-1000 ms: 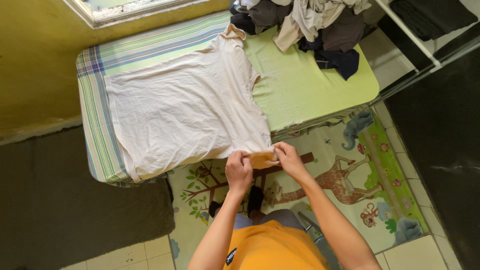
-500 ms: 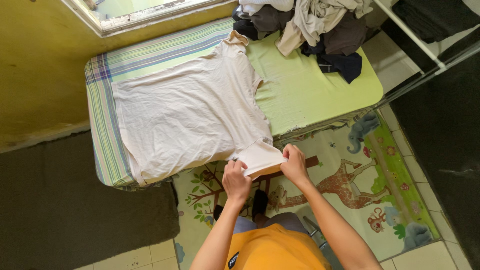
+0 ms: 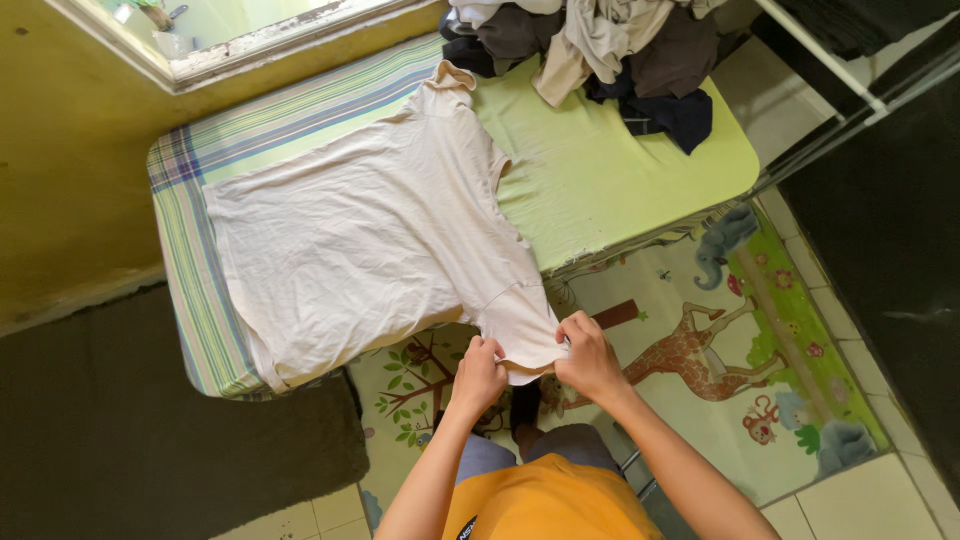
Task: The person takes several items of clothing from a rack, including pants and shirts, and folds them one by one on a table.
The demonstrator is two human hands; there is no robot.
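1. A dark rug (image 3: pixel 150 450) lies on the floor at the far left, below the yellow wall.
2. The bed (image 3: pixel 620 170) carries a striped sheet on its left part and plain green on its right.
3. A cream T-shirt (image 3: pixel 370 240) lies spread flat on the bed, its hem toward the left edge and its neck toward the upper right, so its long axis runs slantwise across the mattress, up and away from both hands.
4. The left hand (image 3: pixel 480 372) pinches the near sleeve (image 3: pixel 520 335) at its lower left edge.
5. The right hand (image 3: pixel 590 355) is closed on the same sleeve's right edge (both are about equally near it), and the sleeve hangs just off the bed's near edge.
6. A heap of dark and pale clothes (image 3: pixel 600 50) sits at the bed's upper right, well apart from the hands.
7. An animal-print play mat (image 3: pixel 720 330) covers the floor at right.
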